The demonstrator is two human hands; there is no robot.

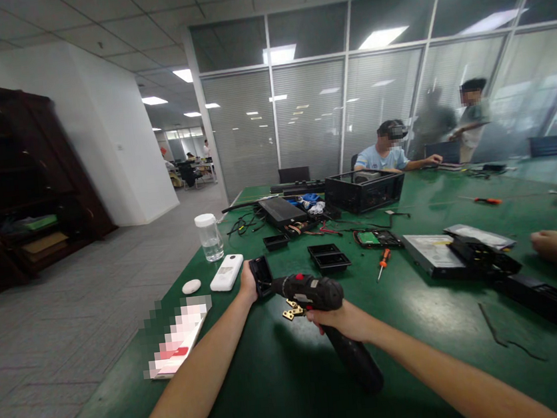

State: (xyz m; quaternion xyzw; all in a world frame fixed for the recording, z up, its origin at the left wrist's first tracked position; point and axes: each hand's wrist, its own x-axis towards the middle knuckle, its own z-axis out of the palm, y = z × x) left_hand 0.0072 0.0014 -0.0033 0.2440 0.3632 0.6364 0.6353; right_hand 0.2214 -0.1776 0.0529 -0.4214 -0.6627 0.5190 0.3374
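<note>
Both hands are closed on things: the left hand (247,285) is pinching a black part (262,274), and the right hand (344,322) is gripping a drill (313,292). A bit slipping off the part could be jabbing the left fingers.

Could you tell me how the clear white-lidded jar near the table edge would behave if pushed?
The clear jar looks nearly empty, so probably light. Tall and narrow, it may tip; being round, it could then roll off the green table.

One head-worn camera looks forward and slightly down from the near edge of the green table (445,304), close behind the left hand (247,283) and right hand (340,319), facing the far glass partition (309,121).
</note>
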